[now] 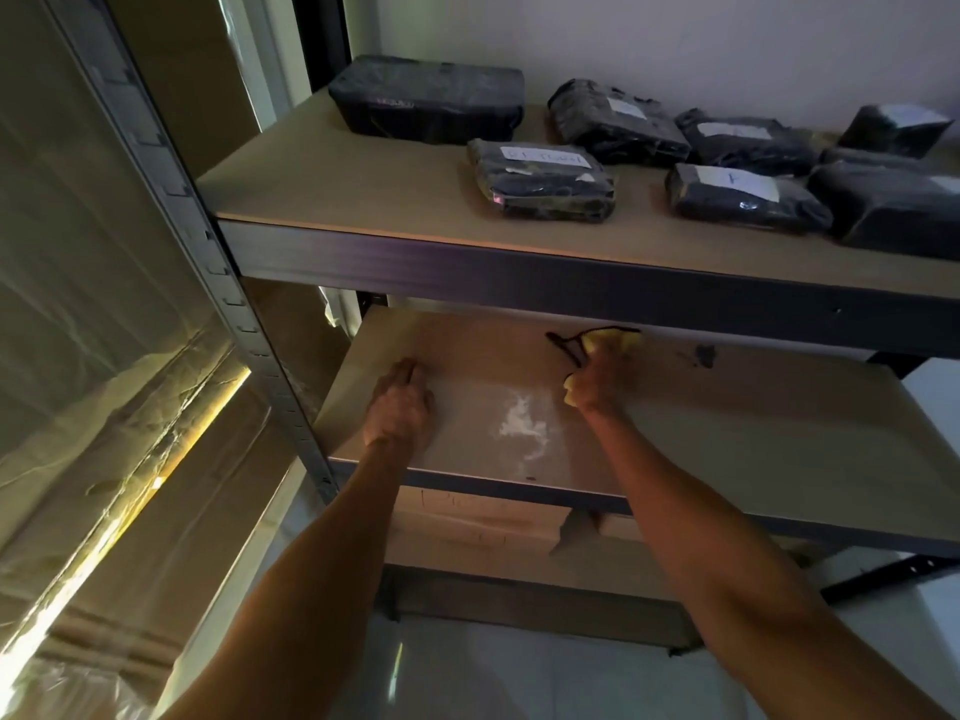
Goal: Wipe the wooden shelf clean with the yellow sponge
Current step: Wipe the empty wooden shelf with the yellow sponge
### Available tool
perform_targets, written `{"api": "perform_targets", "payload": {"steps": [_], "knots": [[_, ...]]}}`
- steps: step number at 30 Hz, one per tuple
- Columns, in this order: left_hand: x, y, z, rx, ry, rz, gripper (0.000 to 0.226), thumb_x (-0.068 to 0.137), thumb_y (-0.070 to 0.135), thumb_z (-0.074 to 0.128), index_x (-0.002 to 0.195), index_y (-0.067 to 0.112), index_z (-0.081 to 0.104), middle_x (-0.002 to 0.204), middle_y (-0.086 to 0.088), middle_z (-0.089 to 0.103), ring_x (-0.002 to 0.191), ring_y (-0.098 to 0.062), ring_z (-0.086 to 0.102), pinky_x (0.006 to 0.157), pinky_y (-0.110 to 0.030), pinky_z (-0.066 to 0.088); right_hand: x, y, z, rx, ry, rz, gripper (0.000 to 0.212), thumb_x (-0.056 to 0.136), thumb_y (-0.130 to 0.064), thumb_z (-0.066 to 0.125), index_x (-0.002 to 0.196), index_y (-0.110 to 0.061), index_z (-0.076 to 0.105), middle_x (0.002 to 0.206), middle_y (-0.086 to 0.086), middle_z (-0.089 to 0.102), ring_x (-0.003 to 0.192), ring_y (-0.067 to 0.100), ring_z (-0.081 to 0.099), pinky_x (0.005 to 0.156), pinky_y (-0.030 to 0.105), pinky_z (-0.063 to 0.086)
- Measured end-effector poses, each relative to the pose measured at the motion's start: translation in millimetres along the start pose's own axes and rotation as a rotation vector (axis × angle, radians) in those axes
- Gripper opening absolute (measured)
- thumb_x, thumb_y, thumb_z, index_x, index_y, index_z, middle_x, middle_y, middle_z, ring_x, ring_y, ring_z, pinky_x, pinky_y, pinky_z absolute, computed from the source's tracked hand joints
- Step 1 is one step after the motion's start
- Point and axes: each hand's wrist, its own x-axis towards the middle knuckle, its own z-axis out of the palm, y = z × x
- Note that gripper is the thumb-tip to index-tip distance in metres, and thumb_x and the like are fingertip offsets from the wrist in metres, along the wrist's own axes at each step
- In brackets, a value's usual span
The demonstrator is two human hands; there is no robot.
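Wiping in progress: wooden shelf (753, 459), yellow sponge (610, 340).
Shelf front: white dust patch (522, 426); left hand (400, 402) flat on the board, fingers loose, holding nothing. Shelf back: right hand (597, 379), grip closed round the yellow sponge, beside dark marks (563, 345). Sponge likely soft, light, squashy; best held across its top.

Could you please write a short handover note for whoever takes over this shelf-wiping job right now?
Left hand: rests on the wooden shelf near its left front, holding nothing.
Right hand: grips the yellow sponge, pressed on the shelf toward the back, beside a black scribble.
Done: no area looks plainly wiped clean yet.
Left: the scribble, the white powdery patch between the hands, and the dark blot right of the sponge.
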Motion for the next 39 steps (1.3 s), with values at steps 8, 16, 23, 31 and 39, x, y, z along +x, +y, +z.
{"api": "perform_targets", "payload": {"steps": [8, 16, 23, 31, 39], "knots": [[-1.0, 0.4, 0.4, -0.004, 0.010, 0.001, 0.043, 0.098, 0.022, 0.044, 0.140, 0.014, 0.049, 0.147, -0.009, 0.047, 0.132, -0.029, 0.044, 0.114, -0.041, 0.037, 14.3, 33.2, -68.8, -0.290, 0.015, -0.320, 0.050, 0.088, -0.010, 0.053, 0.137, -0.016, 0.047, 0.140, 0.019, 0.048, 0.127, 0.038, 0.046, 0.105, 0.049, 0.039], [-2.6, 2.6, -1.2, 0.012, 0.026, 0.019, 0.043, 0.101, 0.021, 0.043, 0.143, 0.011, 0.047, 0.148, -0.011, 0.046, 0.135, -0.030, 0.042, 0.115, -0.041, 0.035, 11.7, 60.4, -87.0, -0.394, -0.302, -0.636, 0.056, 0.077, -0.006, 0.065, 0.126, -0.030, 0.062, 0.131, 0.004, 0.062, 0.119, 0.029, 0.057, 0.098, 0.039, 0.046], [-3.6, 0.1, -0.7, -0.007, 0.027, 0.022, 0.039, 0.101, 0.023, 0.043, 0.138, 0.013, 0.050, 0.145, -0.010, 0.049, 0.132, -0.030, 0.044, 0.113, -0.042, 0.038, 17.1, 34.1, -71.9, -0.487, -0.004, -0.403, 0.055, 0.075, -0.063, 0.062, 0.106, -0.018, 0.066, 0.104, 0.011, 0.069, 0.095, 0.034, 0.063, 0.084, 0.042, 0.049], [-0.6, -1.4, 0.9, -0.007, 0.014, 0.007, 0.040, 0.099, 0.023, 0.043, 0.137, 0.014, 0.050, 0.146, -0.009, 0.048, 0.130, -0.031, 0.046, 0.111, -0.043, 0.040, 1.5, 52.9, -21.3, -0.240, -0.149, -0.363, 0.064, 0.097, -0.055, 0.038, 0.151, -0.027, 0.020, 0.162, 0.004, 0.012, 0.148, 0.030, 0.011, 0.118, 0.049, 0.018], [0.4, 1.0, 2.4, 0.012, 0.022, 0.021, 0.038, 0.097, 0.018, 0.046, 0.134, 0.012, 0.053, 0.144, -0.010, 0.049, 0.129, -0.030, 0.047, 0.110, -0.041, 0.039, -31.4, 11.1, 8.5, 0.039, -0.236, -0.655, 0.054, 0.090, -0.015, 0.052, 0.143, -0.021, 0.045, 0.146, 0.013, 0.046, 0.133, 0.030, 0.046, 0.110, 0.028, 0.034]]}}
